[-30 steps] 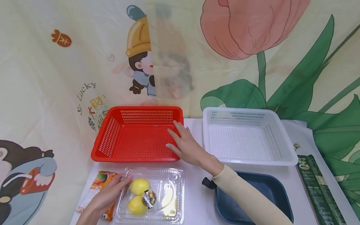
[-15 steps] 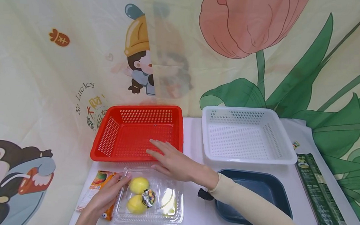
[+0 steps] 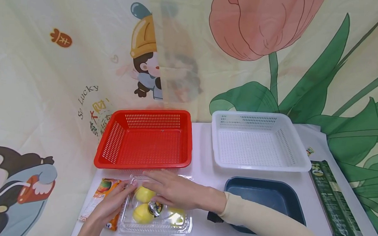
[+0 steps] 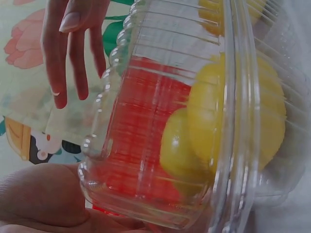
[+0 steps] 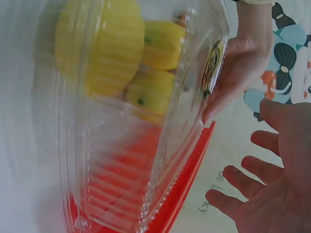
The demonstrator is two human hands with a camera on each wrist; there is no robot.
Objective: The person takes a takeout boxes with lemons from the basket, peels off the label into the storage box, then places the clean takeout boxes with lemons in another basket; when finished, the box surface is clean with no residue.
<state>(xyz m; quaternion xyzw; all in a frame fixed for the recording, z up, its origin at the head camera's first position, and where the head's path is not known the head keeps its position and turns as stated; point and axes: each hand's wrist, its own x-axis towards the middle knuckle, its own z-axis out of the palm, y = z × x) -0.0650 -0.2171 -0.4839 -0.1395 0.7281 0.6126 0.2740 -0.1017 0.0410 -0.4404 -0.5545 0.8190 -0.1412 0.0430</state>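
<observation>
A clear plastic clamshell box (image 3: 157,228) holds yellow lemons (image 3: 143,213) and bears a dark round sticker (image 3: 155,209) on its lid. My left hand (image 3: 112,201) rests against the box's upper left side, fingers fairly straight; the left wrist view shows only part of that hand along the bottom. Above the lid my right hand (image 3: 178,191) spreads its fingers, partly covering one lemon; the right wrist view shows it apart from the box with nothing in it. An orange and white packet (image 3: 99,195) lies partly beneath my left hand.
A red basket (image 3: 141,167) stands behind the box, a white basket (image 3: 260,168) to its right. In front of the white one is a dark blue pan (image 3: 265,184), its black handle (image 3: 215,217) partly under my right arm. A long green packet (image 3: 338,207) lies at the right edge.
My right hand has moved from the red basket's right side down and left to over the box lid. My left hand has stayed at the box's side.
</observation>
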